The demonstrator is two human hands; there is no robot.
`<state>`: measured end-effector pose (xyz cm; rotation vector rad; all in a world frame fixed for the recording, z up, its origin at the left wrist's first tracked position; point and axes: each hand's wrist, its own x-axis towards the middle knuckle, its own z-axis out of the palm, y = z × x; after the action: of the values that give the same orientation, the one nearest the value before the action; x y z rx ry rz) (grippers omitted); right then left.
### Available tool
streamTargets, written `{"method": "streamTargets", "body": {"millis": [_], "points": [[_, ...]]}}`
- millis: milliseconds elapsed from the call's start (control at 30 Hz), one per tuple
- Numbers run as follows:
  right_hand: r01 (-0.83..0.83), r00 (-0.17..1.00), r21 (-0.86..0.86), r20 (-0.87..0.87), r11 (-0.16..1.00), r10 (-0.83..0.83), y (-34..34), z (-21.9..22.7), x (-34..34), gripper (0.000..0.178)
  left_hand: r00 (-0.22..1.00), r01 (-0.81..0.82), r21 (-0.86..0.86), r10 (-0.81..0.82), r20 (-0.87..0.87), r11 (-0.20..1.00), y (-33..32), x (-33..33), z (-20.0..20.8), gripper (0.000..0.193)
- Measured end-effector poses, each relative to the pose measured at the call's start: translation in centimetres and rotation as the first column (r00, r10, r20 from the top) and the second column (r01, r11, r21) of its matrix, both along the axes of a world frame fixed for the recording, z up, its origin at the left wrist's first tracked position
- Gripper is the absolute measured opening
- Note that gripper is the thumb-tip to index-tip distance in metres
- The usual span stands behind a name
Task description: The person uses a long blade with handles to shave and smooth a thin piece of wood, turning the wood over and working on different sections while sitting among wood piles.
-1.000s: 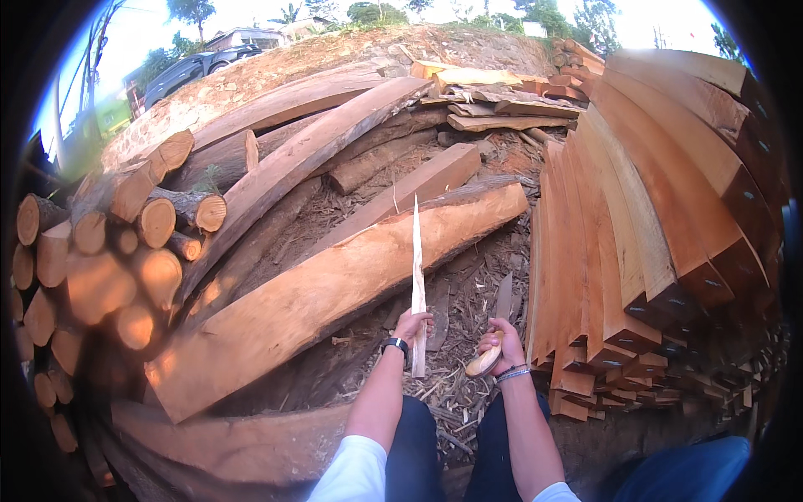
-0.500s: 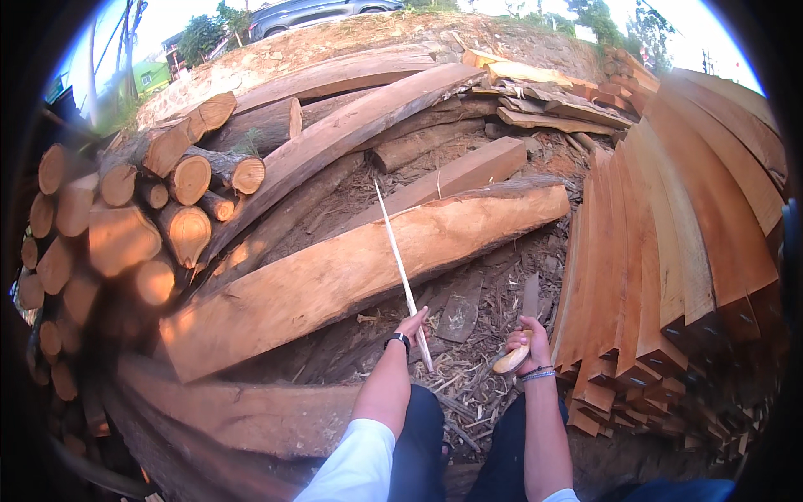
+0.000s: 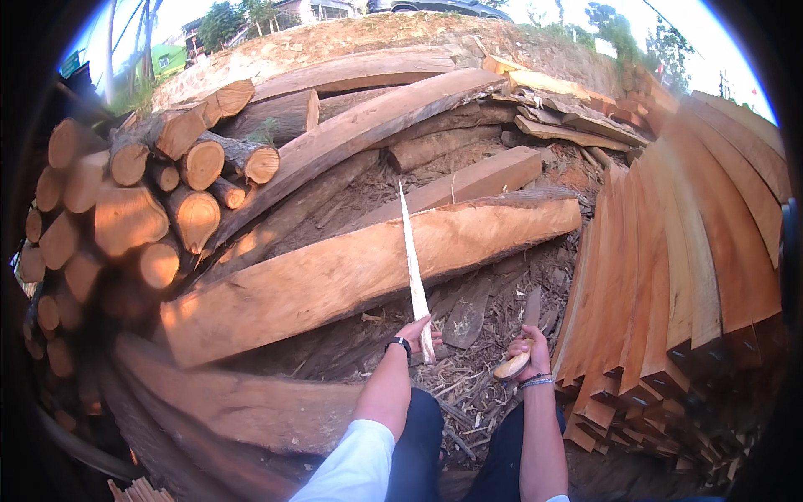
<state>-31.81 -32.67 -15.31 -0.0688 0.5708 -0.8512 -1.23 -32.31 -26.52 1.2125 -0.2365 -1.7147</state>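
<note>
My left hand (image 3: 413, 333), with a dark band at the wrist, holds a long pale wooden stick (image 3: 413, 259) near its lower end. The stick tapers to a point at the far end and reaches across a thick sawn slab (image 3: 351, 269). On the right, my right hand (image 3: 535, 350) is closed around the light wooden handle (image 3: 512, 366) of a large knife. Its flat, dull blade (image 3: 533, 308) points away from me, apart from the stick. Wood shavings (image 3: 468, 389) litter the ground between and below my hands.
Cut logs (image 3: 196, 219) are piled at the left. A tall stack of sawn boards (image 3: 652, 251) stands close to my right hand. Farther off lie long beams (image 3: 376, 117) and rough offcuts (image 3: 577, 125), below an earth bank with a parked car (image 3: 439, 7). Another slab (image 3: 242, 410) lies near my left forearm.
The stick now stands more upright and shows a broader face, as if turned in my left hand, whose fingers have loosened a little. The view has shifted slightly; my right hand keeps the knife.
</note>
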Motion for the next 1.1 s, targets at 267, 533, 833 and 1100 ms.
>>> {"method": "streamTargets", "body": {"millis": [267, 533, 833, 1100], "points": [[-0.030, 0.999, 0.032, 0.016, 0.999, 0.030, -0.1, 0.5, 1.2, 0.029, 0.998, -0.024, -0.253, 0.007, -0.067, 0.967, 0.9, 2.1, -0.1, 0.030], [-0.017, 1.000, 0.045, 0.009, 0.999, 0.017, -0.1, 0.4, 1.4, 0.027, 0.963, -0.165, -0.113, 0.136, -0.234, 0.980, 2.6, 1.7, 3.6, 0.039], [-0.003, 1.000, -0.001, 0.016, 1.000, 0.003, 0.3, 1.0, 1.6, 0.025, 0.995, -0.101, -0.042, 0.101, -0.004, 0.994, 2.1, 3.1, 1.5, 0.032], [-0.023, 1.000, 0.013, 0.015, 1.000, 0.022, 0.0, 0.7, 1.5, 0.024, 0.995, -0.039, -0.110, 0.050, 0.092, 0.993, 2.1, 3.5, 1.3, 0.035]]}}
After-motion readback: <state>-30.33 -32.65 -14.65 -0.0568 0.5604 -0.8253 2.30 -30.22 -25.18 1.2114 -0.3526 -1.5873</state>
